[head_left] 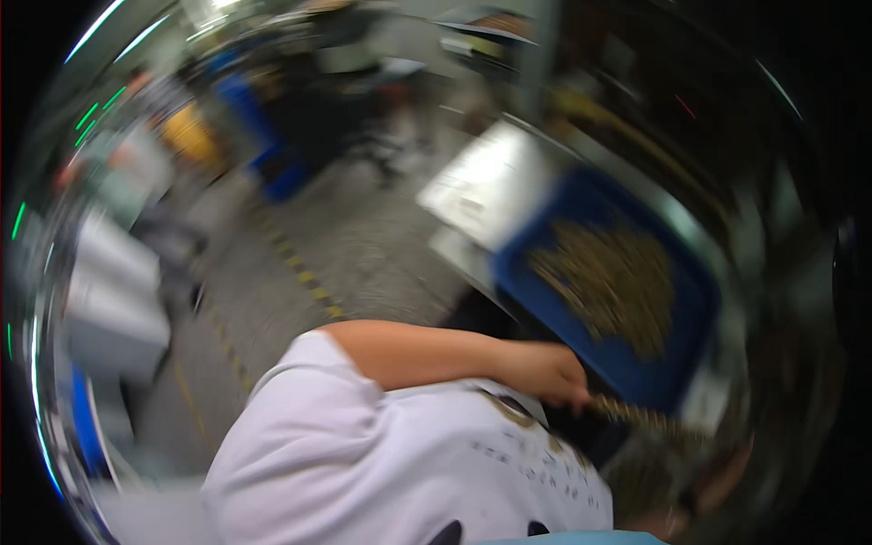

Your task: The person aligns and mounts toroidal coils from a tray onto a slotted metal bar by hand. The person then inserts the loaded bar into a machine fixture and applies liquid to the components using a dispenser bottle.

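My left arm reaches across my body, and my left hand (558, 376) is closed at the near end of a long, thin, brass-coloured strip (640, 415) with a ridged look. The strip runs to the right, along the near edge of a blue tray (695, 313). Inside the tray lies a loose heap of slim brass-coloured pieces (613, 282), too blurred to name. My right hand (738, 463) is dim and smeared near the strip's far end, with a dark band at the wrist. Its fingers cannot be made out.
A white board or sheet (490, 182) lies beyond the tray on the worktop. Yellow-black floor tape (304, 272) crosses the grey floor at left. White boxes (118, 295), a blue rack (277, 173) and a blurred person in yellow (191, 136) stand further off.
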Demonstrator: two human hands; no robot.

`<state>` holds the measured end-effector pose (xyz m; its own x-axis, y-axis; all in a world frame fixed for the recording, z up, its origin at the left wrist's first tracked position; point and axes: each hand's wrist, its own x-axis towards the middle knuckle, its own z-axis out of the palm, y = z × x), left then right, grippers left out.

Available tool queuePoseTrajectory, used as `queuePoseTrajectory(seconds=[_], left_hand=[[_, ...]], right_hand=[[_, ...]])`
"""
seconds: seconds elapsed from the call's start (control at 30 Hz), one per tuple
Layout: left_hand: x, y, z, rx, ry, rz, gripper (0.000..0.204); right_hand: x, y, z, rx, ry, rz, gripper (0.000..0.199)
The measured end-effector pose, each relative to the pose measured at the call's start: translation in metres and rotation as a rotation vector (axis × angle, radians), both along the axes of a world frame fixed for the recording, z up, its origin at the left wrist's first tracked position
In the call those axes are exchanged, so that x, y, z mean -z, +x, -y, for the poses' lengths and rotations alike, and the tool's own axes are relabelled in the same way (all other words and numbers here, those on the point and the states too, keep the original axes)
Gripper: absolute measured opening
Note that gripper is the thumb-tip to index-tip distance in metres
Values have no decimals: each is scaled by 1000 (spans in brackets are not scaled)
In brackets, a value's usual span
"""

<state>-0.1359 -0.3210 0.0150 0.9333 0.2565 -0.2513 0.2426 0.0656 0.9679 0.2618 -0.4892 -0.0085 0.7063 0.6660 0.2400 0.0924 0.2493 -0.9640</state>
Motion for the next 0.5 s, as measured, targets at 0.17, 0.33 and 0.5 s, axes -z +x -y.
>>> queuePoseTrajectory(seconds=[0.17,0.33,0.5], left_hand=[[35,58,5,29,-26,77,22],[66,99,11,129,-179,5,21],[80,124,16,163,-96,-33,21]], right_hand=[[30,1,31,246,95,-158,43],[52,-20,81,316,97,-367,53],[91,-70,87,137,116,-560,40]])
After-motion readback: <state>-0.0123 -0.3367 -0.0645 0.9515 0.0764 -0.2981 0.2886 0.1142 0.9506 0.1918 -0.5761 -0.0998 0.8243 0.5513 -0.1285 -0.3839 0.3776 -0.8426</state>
